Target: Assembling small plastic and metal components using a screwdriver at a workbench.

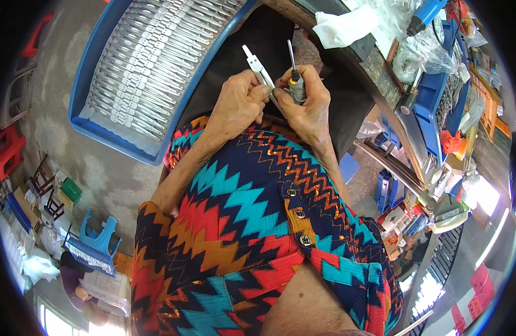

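My left hand (239, 102) is closed, pinching a slim silver-white drawing compass (257, 66) between thumb and fingers. Its narrow stem points up and away to the left, and its lower legs run down between my two hands. My right hand (309, 103) is wrapped round a screwdriver (296, 84) with a grey handle and a yellow ring. The thin shaft points away from me, apart from the compass. Thumb and fingertips of the right hand are close to the compass's lower part; whether they touch it is hard to tell.
A blue tray (78, 106) at the left holds rows of several similar metal compasses (151, 56). At the right, a worktable edge (375, 84) carries plastic bags, a blue power tool (426, 15) and blue bins (431, 106). A blue stool (98, 238) and another person (73, 285) are at lower left.
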Action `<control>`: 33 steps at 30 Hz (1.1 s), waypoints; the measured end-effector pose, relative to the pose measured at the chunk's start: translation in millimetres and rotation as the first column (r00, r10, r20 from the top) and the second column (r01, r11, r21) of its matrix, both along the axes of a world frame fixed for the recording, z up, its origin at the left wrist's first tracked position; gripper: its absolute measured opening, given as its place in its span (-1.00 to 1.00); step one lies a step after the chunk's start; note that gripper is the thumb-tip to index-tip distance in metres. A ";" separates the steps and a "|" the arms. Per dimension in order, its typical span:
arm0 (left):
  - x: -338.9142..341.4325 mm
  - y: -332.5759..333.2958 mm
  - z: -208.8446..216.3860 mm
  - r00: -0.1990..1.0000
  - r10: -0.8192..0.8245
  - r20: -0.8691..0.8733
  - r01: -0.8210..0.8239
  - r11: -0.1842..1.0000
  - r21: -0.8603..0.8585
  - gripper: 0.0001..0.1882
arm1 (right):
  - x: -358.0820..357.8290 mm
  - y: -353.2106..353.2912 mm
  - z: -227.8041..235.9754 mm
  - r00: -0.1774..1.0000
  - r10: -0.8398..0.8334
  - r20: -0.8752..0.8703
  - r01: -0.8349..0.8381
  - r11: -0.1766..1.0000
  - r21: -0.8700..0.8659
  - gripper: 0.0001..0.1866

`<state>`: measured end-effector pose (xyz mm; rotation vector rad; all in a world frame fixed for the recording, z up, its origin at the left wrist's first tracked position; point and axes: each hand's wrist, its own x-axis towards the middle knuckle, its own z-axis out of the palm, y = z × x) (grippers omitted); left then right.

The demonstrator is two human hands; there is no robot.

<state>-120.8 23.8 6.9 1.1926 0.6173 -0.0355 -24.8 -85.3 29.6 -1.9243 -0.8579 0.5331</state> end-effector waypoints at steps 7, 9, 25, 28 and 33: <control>6.0 1.5 -1.9 0.989 0.103 0.105 -0.103 0.995 -0.005 -0.85 | 1.2 2.2 -0.1 0.995 -0.084 -0.053 0.085 0.996 0.027 -0.81; 7.9 3.1 -3.8 0.984 0.120 0.135 -0.120 0.993 -0.006 -0.85 | 0.0 1.3 -1.3 0.994 -0.079 -0.077 0.082 0.996 0.032 -0.81; 11.3 11.7 -3.5 0.931 0.313 0.187 -0.316 0.949 -0.014 -0.82 | 3.6 1.0 -7.3 0.984 0.054 -0.167 -0.060 0.998 -0.032 -0.80; 9.8 15.0 -0.1 0.945 0.297 0.133 -0.289 0.954 -0.074 -0.82 | 4.3 0.9 -1.7 0.968 0.094 -0.234 -0.121 0.987 -0.106 -0.76; 14.9 15.2 8.8 0.953 0.261 0.154 -0.266 0.964 0.014 -0.83 | 4.4 -12.7 8.8 0.972 0.105 -0.210 -0.137 0.980 -0.142 -0.68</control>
